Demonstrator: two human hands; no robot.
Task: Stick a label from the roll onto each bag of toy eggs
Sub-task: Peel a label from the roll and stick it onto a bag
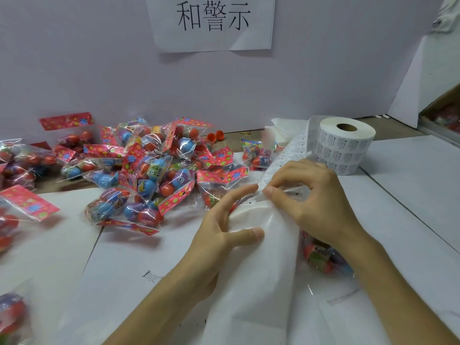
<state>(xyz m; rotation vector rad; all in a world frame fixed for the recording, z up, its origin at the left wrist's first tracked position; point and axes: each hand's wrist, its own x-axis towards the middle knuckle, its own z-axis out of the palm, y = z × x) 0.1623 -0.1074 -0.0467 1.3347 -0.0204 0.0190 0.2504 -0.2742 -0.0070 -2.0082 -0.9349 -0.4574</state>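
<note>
Centre frame: left hand (224, 220), fingers straight, flattens the white backing strip (261, 257), likely so the right hand (316, 202) can pinch a label (259, 196) free; label roll (346, 145) upper right, bags of toy eggs (154, 170) heaped centre-left.

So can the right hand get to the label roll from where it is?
Probably yes: the label roll stands just beyond the right hand, only the loose label strip between them, though that hand is busy pinching a label.
</note>
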